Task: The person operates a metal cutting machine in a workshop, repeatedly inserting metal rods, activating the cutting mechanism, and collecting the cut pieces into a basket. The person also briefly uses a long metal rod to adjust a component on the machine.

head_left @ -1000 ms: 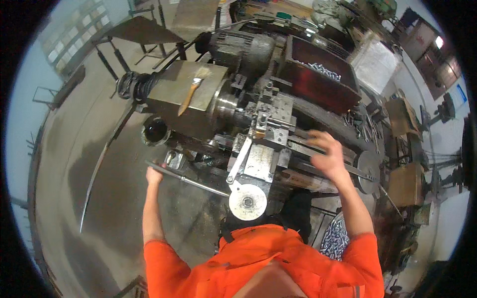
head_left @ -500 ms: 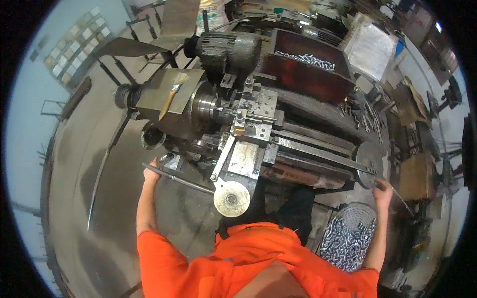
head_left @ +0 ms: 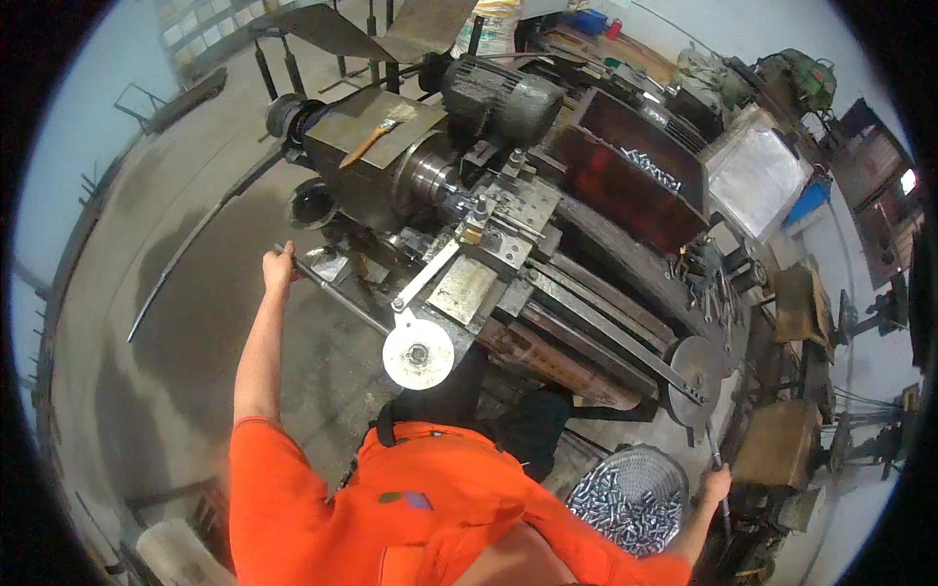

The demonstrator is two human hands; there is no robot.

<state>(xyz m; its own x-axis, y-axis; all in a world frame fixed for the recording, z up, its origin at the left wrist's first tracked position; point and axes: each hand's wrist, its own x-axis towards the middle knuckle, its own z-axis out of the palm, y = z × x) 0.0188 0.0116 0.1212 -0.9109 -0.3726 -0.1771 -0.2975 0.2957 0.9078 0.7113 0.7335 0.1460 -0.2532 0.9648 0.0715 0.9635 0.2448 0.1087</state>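
Observation:
My left hand (head_left: 277, 271) is closed round the end of a long metal lever (head_left: 340, 301), which runs to a pale round disc (head_left: 418, 354) at the front of a lathe. Lower right, my right hand (head_left: 717, 482) grips another lever (head_left: 714, 447), hanging from a grey wheel (head_left: 696, 379) at the bed's end. Between my hands are the lathe's chuck (head_left: 430, 179) and a tool post (head_left: 500, 246) on the slide. Whether a workpiece sits in the chuck is too small to tell. A flat link bar (head_left: 428, 277) joins the disc to the slide.
Beside my right arm stands a grey basket (head_left: 666, 467) full of short shiny metal pieces. More lie in a dark red tray (head_left: 625, 200) behind the bed. A brush (head_left: 376, 137) rests on the headstock. Spanners (head_left: 711, 298) lie at the right end, and a rod (head_left: 186, 262) juts out left.
My right hand has swung the lever at the grey wheel down and toward me. My left hand stays on its lever. The whole view has shifted and tilted.

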